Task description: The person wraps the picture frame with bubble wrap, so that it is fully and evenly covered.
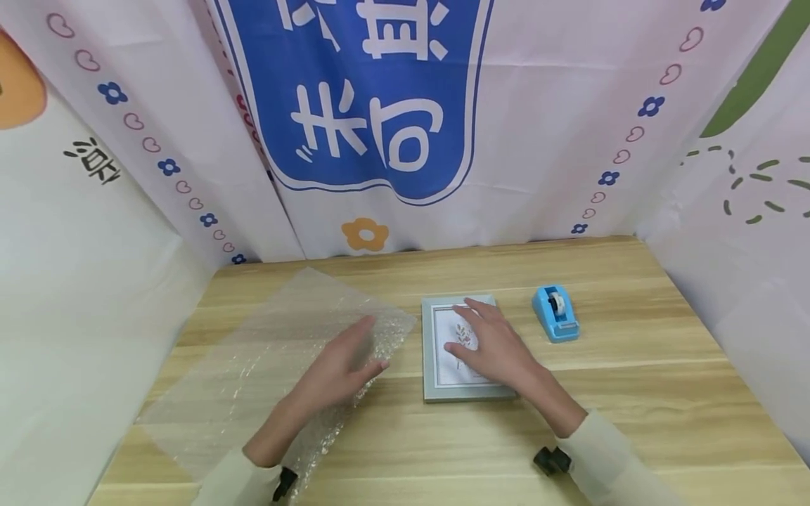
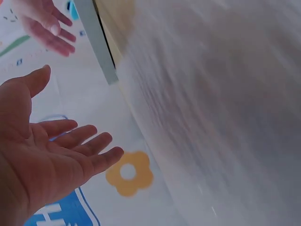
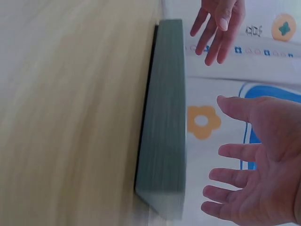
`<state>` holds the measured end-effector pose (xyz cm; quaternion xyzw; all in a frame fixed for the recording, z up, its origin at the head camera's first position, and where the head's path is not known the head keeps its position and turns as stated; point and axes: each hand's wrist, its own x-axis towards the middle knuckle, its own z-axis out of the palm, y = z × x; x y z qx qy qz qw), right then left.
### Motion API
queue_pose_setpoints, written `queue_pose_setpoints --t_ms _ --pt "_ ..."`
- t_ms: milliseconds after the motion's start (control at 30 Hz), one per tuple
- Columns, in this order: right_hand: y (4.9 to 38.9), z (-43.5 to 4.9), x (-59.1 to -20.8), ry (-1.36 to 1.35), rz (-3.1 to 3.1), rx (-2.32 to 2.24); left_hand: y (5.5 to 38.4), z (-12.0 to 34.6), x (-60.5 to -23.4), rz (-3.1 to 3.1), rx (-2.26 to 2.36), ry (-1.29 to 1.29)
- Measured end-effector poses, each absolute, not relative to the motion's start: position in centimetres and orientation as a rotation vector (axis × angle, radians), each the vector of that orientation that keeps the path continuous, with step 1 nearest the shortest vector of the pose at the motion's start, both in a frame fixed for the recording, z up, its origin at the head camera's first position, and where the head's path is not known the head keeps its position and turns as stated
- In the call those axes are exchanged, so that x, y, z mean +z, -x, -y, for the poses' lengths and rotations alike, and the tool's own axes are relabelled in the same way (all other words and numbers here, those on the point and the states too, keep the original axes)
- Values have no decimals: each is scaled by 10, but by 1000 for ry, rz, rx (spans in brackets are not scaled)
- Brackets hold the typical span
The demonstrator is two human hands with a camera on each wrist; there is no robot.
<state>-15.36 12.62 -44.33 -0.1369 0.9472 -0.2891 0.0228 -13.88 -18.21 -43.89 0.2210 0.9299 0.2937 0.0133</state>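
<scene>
My left hand (image 1: 338, 369) hovers over the right part of a clear bubble wrap sheet (image 1: 253, 372), its fingers extended and thumb spread. Above a grey-green picture frame (image 1: 429, 358) is my right hand (image 1: 496, 344), fingers apart and holding nothing. The frame lies flat, face up, with a white mat and a small plant print (image 1: 465, 334), partly hidden by that hand. In the right wrist view a gap shows between the right hand (image 3: 258, 165) and the frame's edge (image 3: 164, 117). The left wrist view shows the left hand (image 2: 56, 155) with its palm turned up, apart from the bubble wrap (image 2: 211, 117).
A blue tape dispenser (image 1: 555, 314) stands on the wooden table (image 1: 633, 393), right of the picture frame. White printed cloth (image 1: 538, 140) hangs behind the table and along both sides.
</scene>
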Motion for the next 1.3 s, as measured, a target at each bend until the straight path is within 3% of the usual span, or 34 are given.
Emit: queue_pose_setpoints --t_ms 667,1300 --pt "150 -180 -449 307 -2875 -1001 139 119 -436 -2685 1138 -614" --pt "152 -188 -450 208 -2768 -1126 141 104 -444 -2518 1325 -362"
